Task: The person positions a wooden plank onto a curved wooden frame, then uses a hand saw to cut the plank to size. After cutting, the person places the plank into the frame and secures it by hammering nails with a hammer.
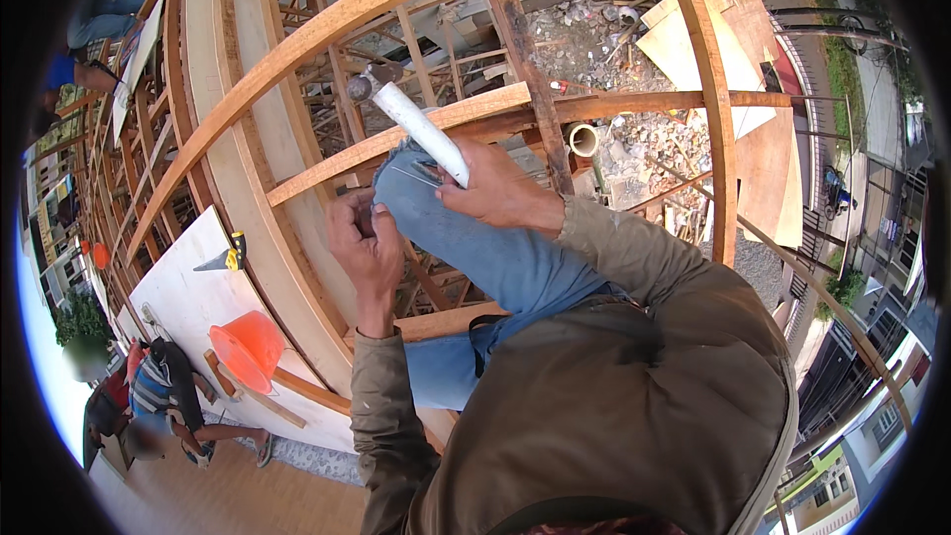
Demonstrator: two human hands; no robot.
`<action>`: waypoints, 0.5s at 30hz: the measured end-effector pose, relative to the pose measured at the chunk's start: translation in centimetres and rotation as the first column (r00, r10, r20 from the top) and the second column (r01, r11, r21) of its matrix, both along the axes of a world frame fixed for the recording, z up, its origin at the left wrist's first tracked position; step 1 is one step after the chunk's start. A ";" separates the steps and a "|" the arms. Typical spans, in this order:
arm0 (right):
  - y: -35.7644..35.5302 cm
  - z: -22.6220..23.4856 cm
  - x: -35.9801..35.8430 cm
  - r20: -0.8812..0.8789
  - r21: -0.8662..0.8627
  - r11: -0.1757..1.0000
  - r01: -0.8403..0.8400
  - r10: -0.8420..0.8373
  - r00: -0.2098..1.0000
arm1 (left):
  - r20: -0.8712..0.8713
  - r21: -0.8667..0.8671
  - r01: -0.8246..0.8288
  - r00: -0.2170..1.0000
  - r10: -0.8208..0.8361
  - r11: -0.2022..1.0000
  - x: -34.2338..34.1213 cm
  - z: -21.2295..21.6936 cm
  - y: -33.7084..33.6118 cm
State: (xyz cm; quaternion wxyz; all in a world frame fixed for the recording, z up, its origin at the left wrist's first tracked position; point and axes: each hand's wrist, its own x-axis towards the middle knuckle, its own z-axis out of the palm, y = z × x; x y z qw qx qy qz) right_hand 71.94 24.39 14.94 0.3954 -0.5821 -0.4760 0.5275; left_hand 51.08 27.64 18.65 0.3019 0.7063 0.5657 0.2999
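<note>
My right hand (500, 188) is wrapped round the lower end of a hammer (424, 134) with a thick white handle. Its dark metal head points up and to the left, over the timber framing. A few thin nails (411, 176) show against my jeans (466, 233) near the knee, just left of the handle. My left hand (365, 238) is beside that knee with its fingers curled and the thumb drawn in. Whatever its fingertips hold, if anything, is too small to make out. Past the knee, a short wooden beam (446, 124) crosses the frame.
Long planks (263, 139) run along my left. A white board (188, 287) carries a yellow-handled handsaw (236, 253) and an orange hard hat (248, 349). Rubble (634, 149) lies far below through the open framing. Two people work at the left; plywood sheets (768, 173) lie at the right.
</note>
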 end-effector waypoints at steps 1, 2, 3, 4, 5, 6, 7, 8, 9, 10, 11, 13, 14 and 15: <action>-0.9 0.1 2.8 0.040 -0.083 0.995 0.059 -0.056 0.998 | -0.250 0.124 0.269 0.940 -0.232 0.955 3.4 0.8 0.7; -1.7 0.0 5.1 0.021 -0.108 0.990 0.085 -0.083 0.996 | -0.296 0.151 0.417 0.884 -0.361 0.896 5.8 0.3 0.9; -2.7 -0.8 7.1 0.072 -0.169 0.981 0.098 -0.087 0.994 | -0.310 0.081 0.550 0.806 -0.503 0.831 8.1 -0.4 1.0; -4.0 -1.7 8.6 0.129 -0.185 0.972 0.146 -0.123 0.984 | -0.381 0.102 0.677 0.704 -0.600 0.729 10.4 -1.3 1.0; -5.0 -1.4 9.7 0.116 -0.219 0.964 0.152 -0.129 0.985 | -0.407 0.060 0.760 0.610 -0.680 0.647 11.8 -2.2 0.8; -5.9 -1.3 10.5 0.106 -0.255 0.954 0.159 -0.136 0.985 | -0.439 0.035 0.818 0.529 -0.726 0.575 12.7 -3.6 0.5; -6.9 -1.6 11.0 0.117 -0.267 0.946 0.183 -0.156 0.981 | -0.465 0.004 0.870 0.438 -0.769 0.493 13.5 -4.9 0.2; -7.8 -2.2 11.3 0.128 -0.278 0.939 0.203 -0.173 0.977 | -0.488 -0.030 0.912 0.345 -0.802 0.410 14.1 -5.8 0.2; -8.8 -2.6 11.6 0.138 -0.299 0.926 0.229 -0.195 0.971 | -0.464 -0.045 0.920 0.326 -0.824 0.389 15.0 -6.1 0.2; -9.6 -2.9 11.8 0.128 -0.322 0.911 0.258 -0.229 0.965 | -0.440 -0.060 0.927 0.309 -0.843 0.371 15.8 -6.2 0.2; -10.1 -3.0 12.0 0.119 -0.344 0.895 0.285 -0.260 0.958 | -0.415 -0.076 0.933 0.292 -0.861 0.353 16.6 -6.4 0.4; -11.3 -4.0 12.8 0.156 -0.335 0.865 0.373 -0.340 0.927 | -0.357 -0.117 0.881 0.393 -0.847 0.458 18.3 -7.1 2.4; -11.9 -4.7 13.2 0.202 -0.308 0.846 0.434 -0.388 0.899 | -0.330 -0.137 0.852 0.441 -0.834 0.505 19.4 -7.6 3.8; -12.2 -4.7 13.8 0.231 -0.263 0.835 0.483 -0.432 0.872 | -0.307 -0.181 0.812 0.489 -0.817 0.554 20.3 -8.1 5.4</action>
